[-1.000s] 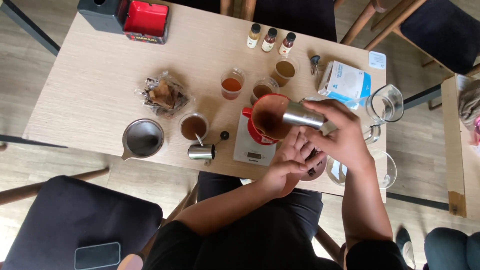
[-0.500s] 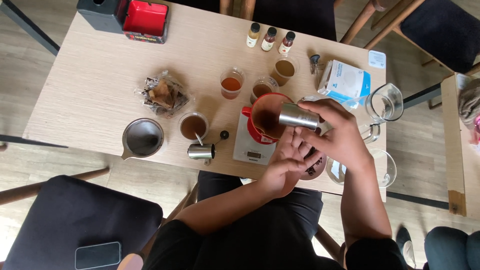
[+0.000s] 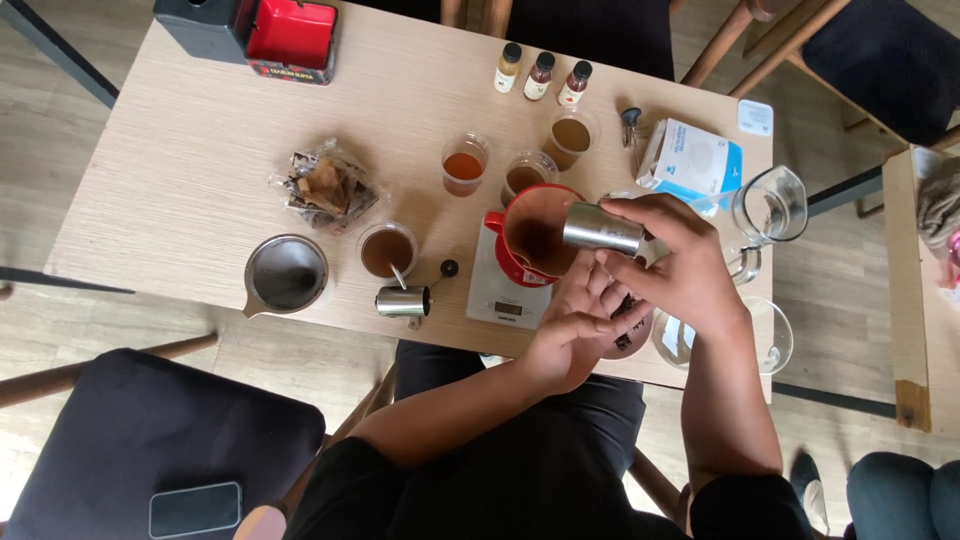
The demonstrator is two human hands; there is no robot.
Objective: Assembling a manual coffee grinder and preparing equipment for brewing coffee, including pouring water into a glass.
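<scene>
The right hand (image 3: 690,275) grips a steel cup (image 3: 602,229), tipped on its side with its mouth toward the red dripper (image 3: 535,232). The dripper sits on a white scale (image 3: 500,295) near the bench's (image 3: 200,180) front edge and holds a brown paper filter with dark grounds at the bottom. The left hand (image 3: 575,325) lies just under the right, at 6 o'clock from the cup, fingers loosely open and holding nothing, over a small dish (image 3: 630,325) of dark bits.

At 10 to 12 o'clock from the dripper stand three clear cups (image 3: 464,165) of brown and amber liquid, and beyond them three small bottles (image 3: 540,75). At 9 o'clock sit another cup (image 3: 387,250) of brown liquid with a spoon in it, a small steel grinder (image 3: 403,301) lying on its side, and an empty metal funnel (image 3: 286,273). A crumpled wrapper (image 3: 325,188) lies further back. At 2 o'clock lies a white and blue box (image 3: 690,160), with a glass jug (image 3: 765,210) beside it at 3 o'clock and a glass bowl (image 3: 775,340) at 4 o'clock. A red tin (image 3: 292,35) stands at the far left corner.
</scene>
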